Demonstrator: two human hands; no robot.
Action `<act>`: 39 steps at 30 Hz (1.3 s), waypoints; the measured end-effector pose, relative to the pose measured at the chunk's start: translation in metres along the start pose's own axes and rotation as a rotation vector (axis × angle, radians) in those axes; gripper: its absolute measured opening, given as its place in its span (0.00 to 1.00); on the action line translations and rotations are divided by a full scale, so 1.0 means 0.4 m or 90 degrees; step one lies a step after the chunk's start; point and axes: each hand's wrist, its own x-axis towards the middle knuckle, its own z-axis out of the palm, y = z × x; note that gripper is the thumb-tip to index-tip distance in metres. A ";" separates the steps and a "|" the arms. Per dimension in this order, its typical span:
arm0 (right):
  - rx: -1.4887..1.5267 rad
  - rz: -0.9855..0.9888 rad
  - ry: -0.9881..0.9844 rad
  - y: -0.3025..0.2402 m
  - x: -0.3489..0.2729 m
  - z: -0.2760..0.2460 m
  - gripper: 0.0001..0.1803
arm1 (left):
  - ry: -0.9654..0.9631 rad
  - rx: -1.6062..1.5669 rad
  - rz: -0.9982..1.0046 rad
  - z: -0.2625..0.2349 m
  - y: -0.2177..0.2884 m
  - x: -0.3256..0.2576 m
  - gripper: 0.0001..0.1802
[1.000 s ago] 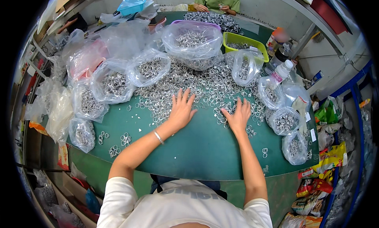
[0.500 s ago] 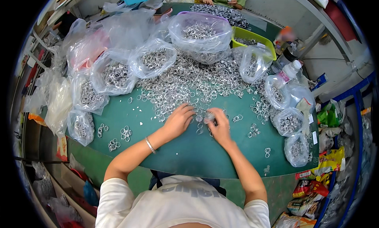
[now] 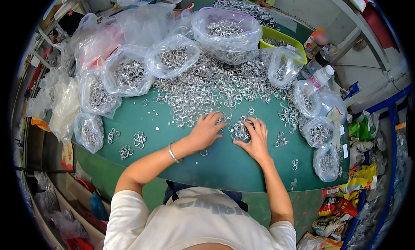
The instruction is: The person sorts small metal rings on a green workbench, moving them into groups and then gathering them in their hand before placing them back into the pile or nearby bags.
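Note:
A wide heap of silver-coloured metal rings [image 3: 203,85] spreads over the green table [image 3: 225,168]. My left hand [image 3: 206,131], palm down, has its fingertips among loose rings at the heap's near edge. Its fingers are slightly spread, and no ring shows in its grip. To the right, my right hand [image 3: 256,139] lies with thumb and fingers apart around a small pile of rings [image 3: 240,131], touching its right side. A single ring [image 3: 203,152] lies below my left hand. Whatever is under both palms is hidden.
Clear plastic bags of rings stand left [image 3: 129,72] and right [image 3: 320,132] of the heap. Behind it are a large bagged basin [image 3: 227,29] and a yellow-green basin [image 3: 298,51]. Small ring clusters [image 3: 139,139] dot the table. A white bottle [image 3: 322,76] stands at right; a co-worker's hands show across.
My right hand has moved right and its fingers have spread beside the small pile. My left hand has shifted slightly right. The view has shifted a little.

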 end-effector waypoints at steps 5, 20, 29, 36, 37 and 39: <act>0.088 -0.086 0.204 0.019 0.036 0.024 0.11 | 0.057 -0.040 -0.021 0.002 -0.040 -0.039 0.13; -0.072 -0.015 -0.045 -0.071 0.071 0.032 0.35 | 0.137 0.101 -0.032 0.002 0.021 -0.002 0.26; 0.419 0.161 0.128 0.023 0.095 0.004 0.20 | 0.145 -0.072 -0.070 -0.009 -0.053 -0.059 0.05; 0.885 0.364 0.080 0.072 0.143 -0.109 0.23 | 0.255 -0.272 -0.146 -0.059 -0.018 -0.057 0.14; 0.947 0.321 0.011 0.080 0.140 -0.123 0.24 | 0.271 -0.283 -0.157 -0.059 -0.013 -0.059 0.15; 0.630 0.273 0.014 0.073 0.126 -0.130 0.27 | 0.252 -0.266 -0.161 -0.048 -0.010 -0.065 0.18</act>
